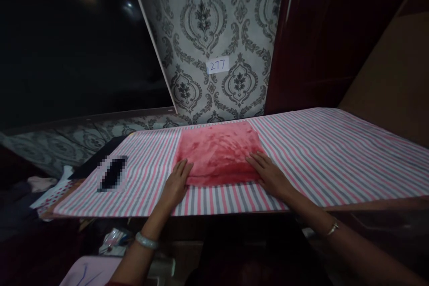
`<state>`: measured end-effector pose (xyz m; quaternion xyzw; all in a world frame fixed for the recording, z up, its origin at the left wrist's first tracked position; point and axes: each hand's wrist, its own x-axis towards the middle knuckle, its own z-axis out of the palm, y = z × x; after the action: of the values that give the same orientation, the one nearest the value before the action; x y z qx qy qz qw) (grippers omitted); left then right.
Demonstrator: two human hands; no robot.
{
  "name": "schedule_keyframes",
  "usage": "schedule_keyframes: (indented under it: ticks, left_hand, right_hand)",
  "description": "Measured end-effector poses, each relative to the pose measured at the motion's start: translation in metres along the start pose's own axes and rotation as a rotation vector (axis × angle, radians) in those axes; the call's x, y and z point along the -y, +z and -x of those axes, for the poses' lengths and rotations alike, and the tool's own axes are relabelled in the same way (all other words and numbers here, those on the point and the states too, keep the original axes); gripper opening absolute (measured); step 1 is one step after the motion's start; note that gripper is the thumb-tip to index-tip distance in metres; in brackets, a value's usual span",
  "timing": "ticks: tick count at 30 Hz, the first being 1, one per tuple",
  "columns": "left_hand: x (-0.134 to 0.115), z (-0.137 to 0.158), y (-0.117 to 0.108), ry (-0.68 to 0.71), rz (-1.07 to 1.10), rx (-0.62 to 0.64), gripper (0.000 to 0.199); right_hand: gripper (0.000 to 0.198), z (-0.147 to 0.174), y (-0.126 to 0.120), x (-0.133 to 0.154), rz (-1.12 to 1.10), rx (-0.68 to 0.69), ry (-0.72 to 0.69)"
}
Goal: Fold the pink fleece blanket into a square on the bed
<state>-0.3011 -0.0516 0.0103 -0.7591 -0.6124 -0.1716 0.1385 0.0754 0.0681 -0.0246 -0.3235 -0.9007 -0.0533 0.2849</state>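
Note:
A folded pinkish-red plush cloth (217, 152) lies as a flat rectangle on a striped tablecloth (311, 152). My left hand (177, 181) rests on the front left corner of the plush cloth, fingers extended and palm down. Across from it, my right hand (268, 172) lies over the right side near the front, its fingers also stretched out on the fabric. A fold line runs along the front edge of the plush cloth between both hands. Parts of my fingertips sink into the pile.
A dark pixelated patch (114, 173) covers something at the left of the table. A large black screen (77, 44) hangs behind on the left. Patterned wallpaper with a "277" paper label (217, 65) is straight ahead. Below left are clothes and a pink surface (90, 272).

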Motion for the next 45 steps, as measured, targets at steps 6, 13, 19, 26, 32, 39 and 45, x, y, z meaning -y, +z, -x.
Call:
schedule_keyframes:
  ticks: [6, 13, 19, 26, 32, 39, 45]
  left_hand:
    - [-0.017, -0.008, -0.027, -0.044, -0.052, -0.066, 0.071]
    - [-0.028, 0.053, -0.032, 0.022, 0.087, 0.183, 0.083]
    - [-0.018, 0.016, -0.087, -0.061, 0.363, 0.296, 0.056]
    - [-0.044, -0.187, -0.068, -0.167, 0.189, 0.227, 0.053]
    - [-0.052, -0.235, 0.004, -0.358, 0.035, 0.404, 0.050]
    - [-0.039, -0.203, 0.047, -0.330, -0.033, 0.307, 0.055]
    - [-0.040, -0.207, 0.051, -0.342, -0.019, 0.276, 0.051]
  right_hand:
    - [0.068, -0.007, -0.038, -0.003, -0.071, -0.128, 0.011]
    - [0.067, 0.056, -0.046, 0.001, -0.139, 0.004, -0.015]
    - [0.048, 0.016, -0.087, -0.010, -0.182, 0.277, 0.070]
    - [0.052, -0.182, -0.081, 0.005, -0.100, 0.254, 0.286]
    - [0.045, -0.216, -0.007, 0.003, -0.003, 0.439, 0.476]
    - [0.046, -0.187, 0.036, -0.016, -0.003, 0.378, 0.447]
    - [0.046, -0.186, 0.044, -0.019, 0.002, 0.330, 0.443]
